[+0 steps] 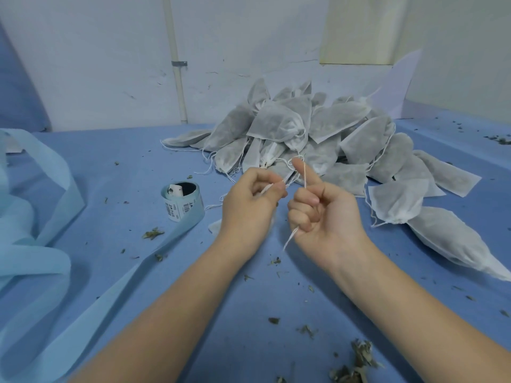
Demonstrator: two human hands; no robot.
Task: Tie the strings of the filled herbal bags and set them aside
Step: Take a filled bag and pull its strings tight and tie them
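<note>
A large pile of white filled herbal bags [318, 134] lies on the blue table [138, 161], spreading to the right. Both hands are raised in front of the pile. My left hand [249, 205] pinches one white string end between thumb and fingers, and a bit of a white bag [214, 226] shows beneath it. My right hand [323, 214] grips the other string [304, 175], which runs over its raised index finger and hangs out below the curled fingers. Most of the bag being tied is hidden behind my left hand.
A roll of pale blue label tape [183, 201] stands left of the hands, its strip trailing toward the front left. Light blue fabric [33, 230] is heaped at the left edge. Dried herb scraps [356, 366] litter the table.
</note>
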